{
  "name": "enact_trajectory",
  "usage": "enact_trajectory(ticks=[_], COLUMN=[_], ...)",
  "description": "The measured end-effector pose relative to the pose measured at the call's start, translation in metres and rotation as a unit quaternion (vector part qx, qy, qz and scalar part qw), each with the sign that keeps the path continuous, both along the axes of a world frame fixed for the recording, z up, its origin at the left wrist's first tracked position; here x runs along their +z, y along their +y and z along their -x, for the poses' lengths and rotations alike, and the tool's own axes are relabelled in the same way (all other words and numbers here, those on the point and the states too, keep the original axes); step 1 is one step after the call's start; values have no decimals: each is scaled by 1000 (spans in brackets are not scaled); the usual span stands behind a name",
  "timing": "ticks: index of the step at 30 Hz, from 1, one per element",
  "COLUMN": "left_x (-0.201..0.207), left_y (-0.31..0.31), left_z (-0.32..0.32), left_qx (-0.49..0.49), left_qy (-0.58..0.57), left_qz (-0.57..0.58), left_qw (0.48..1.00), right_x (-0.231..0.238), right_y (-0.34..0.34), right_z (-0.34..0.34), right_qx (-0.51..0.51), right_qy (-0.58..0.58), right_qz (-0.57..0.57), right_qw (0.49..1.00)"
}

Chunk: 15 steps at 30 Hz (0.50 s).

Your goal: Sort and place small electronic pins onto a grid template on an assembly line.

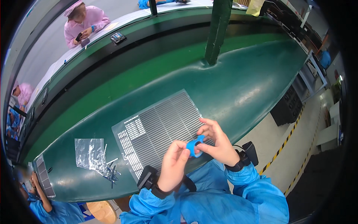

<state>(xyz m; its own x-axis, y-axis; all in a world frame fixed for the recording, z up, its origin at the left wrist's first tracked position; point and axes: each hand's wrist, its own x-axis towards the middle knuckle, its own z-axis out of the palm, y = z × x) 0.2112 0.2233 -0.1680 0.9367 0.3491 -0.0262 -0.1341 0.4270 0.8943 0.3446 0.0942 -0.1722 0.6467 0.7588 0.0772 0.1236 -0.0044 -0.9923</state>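
A small blue ring, which looks like a roll of tape (pixel 191 148), is held up in front of me. The thumb and fingers of my left hand (pixel 173 164) pinch its left side. From the right, my right hand (pixel 219 145) has its thumb at the ring, by a short blue end that sticks up, with its fingers curled above. Under both hands lies a clear-edged sheet (pixel 164 121) covered in rows of thin dark strips, with blocks of white labels along its left part.
A clear plastic bag (pixel 88 151) and several thin dark and pale sticks (pixel 112 174) lie left of the sheet on the green tabletop (pixel 238 89). A green post (pixel 218 33) rises at the far edge. People in pink (pixel 84 22) and blue (pixel 56 211) sit around.
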Motion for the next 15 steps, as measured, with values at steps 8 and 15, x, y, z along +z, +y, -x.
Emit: enact_trajectory(ticks=[8,15], left_x=[1,0], left_y=[7,10], left_z=[-7,-6], left_qx=[-20,-38], left_qy=[-10,20], left_qz=[-52,-260], left_qw=[998,965], right_x=[-14,-18], right_y=[-17,-9], right_z=[-12,-13], right_qx=[91,166], right_qy=[210,280], right_qz=[27,-14], right_qw=[973,945])
